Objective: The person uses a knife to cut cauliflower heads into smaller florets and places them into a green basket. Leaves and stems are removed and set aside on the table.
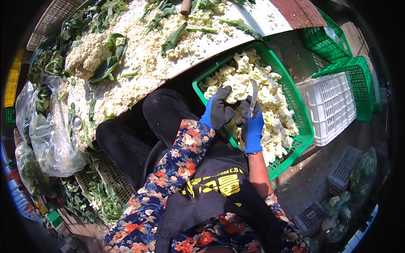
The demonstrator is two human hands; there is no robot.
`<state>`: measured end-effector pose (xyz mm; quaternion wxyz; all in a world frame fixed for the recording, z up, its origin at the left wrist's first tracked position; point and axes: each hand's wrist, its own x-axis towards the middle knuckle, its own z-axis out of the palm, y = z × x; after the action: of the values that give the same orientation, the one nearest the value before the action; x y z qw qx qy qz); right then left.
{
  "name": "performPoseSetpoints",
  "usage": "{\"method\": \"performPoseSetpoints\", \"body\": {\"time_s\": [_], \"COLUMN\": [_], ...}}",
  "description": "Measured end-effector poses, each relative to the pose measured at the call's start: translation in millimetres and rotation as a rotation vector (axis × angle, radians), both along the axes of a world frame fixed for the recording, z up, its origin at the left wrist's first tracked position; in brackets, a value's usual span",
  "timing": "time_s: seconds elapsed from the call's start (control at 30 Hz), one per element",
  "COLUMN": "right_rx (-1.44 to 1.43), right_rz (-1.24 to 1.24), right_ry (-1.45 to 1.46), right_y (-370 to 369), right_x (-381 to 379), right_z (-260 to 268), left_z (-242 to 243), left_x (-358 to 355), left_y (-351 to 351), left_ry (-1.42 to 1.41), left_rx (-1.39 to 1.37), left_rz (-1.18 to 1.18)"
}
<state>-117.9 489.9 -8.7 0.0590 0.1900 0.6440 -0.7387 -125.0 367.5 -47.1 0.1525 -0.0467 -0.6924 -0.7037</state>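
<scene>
My left hand (220,109), in a blue and black work glove, grips a cauliflower piece (235,88) above a green plastic crate (305,126). In the matching glove, my right hand (252,126) holds a small knife with a curved blade (254,91), its tip pointing away from me beside the piece. Many cut cauliflower florets (275,123) fill the crate below both hands. A whole cauliflower head (88,55) with some green leaves lies on the work table at the left.
Cauliflower crumbs and leaves cover much of the white table (256,15). A wooden handle (185,7) lies at its far side. Clear plastic bags (57,136) sit at the left edge. A white crate (332,107) and green crates (357,76) stand on the right.
</scene>
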Motion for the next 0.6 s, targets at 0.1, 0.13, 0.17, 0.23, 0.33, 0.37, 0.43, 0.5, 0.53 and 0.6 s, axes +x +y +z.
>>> {"method": "performPoseSetpoints", "body": {"time_s": [0.1, 0.13, 0.17, 0.23, 0.33, 0.37, 0.43, 0.5, 0.53, 0.6], "right_rx": [-0.033, -0.196, -0.14, 0.044, 0.152, 0.207, 0.224, 0.119, 0.08, 0.041], "right_rz": [0.18, 0.184, 0.268, 0.442, 0.387, 0.359, 0.084, 0.0, 0.022, 0.044], "right_ry": [-0.049, 0.011, -0.015, 0.043, 0.122, 0.157, 0.151, 0.106, 0.058, 0.078], "right_y": [18, 23, 31, 38, 33, 32, 23, 12, 3, -16], "right_x": [-19, -21, -24, -30, -29, -29, -20, 0, 12, 36], "right_z": [2, 6, 14, 30, 37, 36, 34, 49, 52, 51], "left_z": [14, 21, 27, 29, 6, -8, -1, -28, -29, -27], "left_x": [1, -2, -6, -3, -2, -4, -2, -8, -9, -12], "left_y": [14, 7, -1, -2, -6, -9, 2, -2, 2, 11], "left_ry": [-0.039, -0.028, -0.038, -0.171, -0.155, -0.034, -0.329, 0.015, -0.069, -0.209], "left_rx": [0.437, 0.674, 0.932, 0.922, 0.246, 0.096, 0.711, 0.161, 0.302, 0.565], "left_rz": [-0.093, -0.236, -0.382, -0.34, -0.268, -0.25, -0.079, 0.012, -0.009, -0.027]}}
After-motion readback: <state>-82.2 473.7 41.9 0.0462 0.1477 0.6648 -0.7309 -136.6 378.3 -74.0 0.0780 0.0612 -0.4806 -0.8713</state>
